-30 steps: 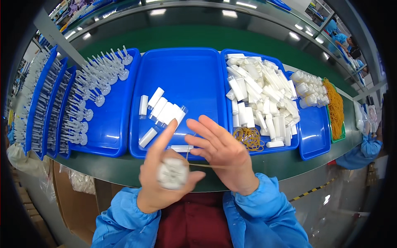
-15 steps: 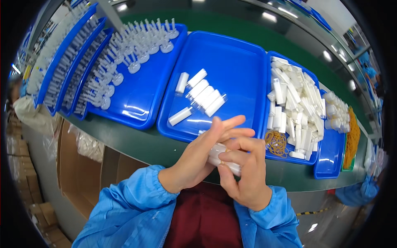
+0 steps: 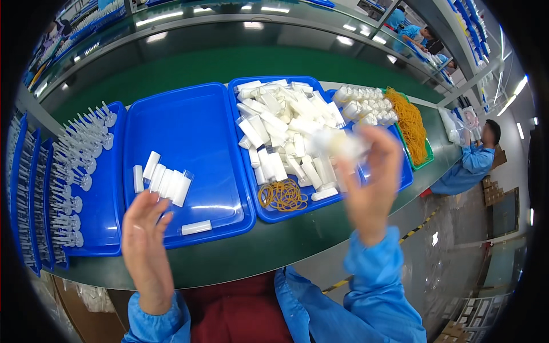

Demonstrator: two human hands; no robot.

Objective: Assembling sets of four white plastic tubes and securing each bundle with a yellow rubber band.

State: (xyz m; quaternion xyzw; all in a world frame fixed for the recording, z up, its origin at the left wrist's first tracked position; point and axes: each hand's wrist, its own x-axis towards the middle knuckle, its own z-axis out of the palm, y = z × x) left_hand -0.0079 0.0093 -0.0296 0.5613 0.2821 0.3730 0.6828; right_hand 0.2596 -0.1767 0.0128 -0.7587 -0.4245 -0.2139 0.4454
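Observation:
My right hand is raised over the right side of the middle tray. It grips a bundle of white tubes, smeared by motion, between thumb and fingers. My left hand is at the front edge of the blue tray on the left, empty, its fingers apart and loosely curved. Just beyond its fingertips a row of white tubes with clear plastic ends lies side by side. One single white tube rests near that tray's front edge.
A blue tray heaped with white tubes also holds rubber bands. Further right are white bundles and a green tray of rubber bands. Clear stemmed parts stand at far left. A co-worker sits at right.
My hands have parted: the right has carried the bundle right, the left has moved away from it to the left. The view has swung right. The single tube lies apart from the row.

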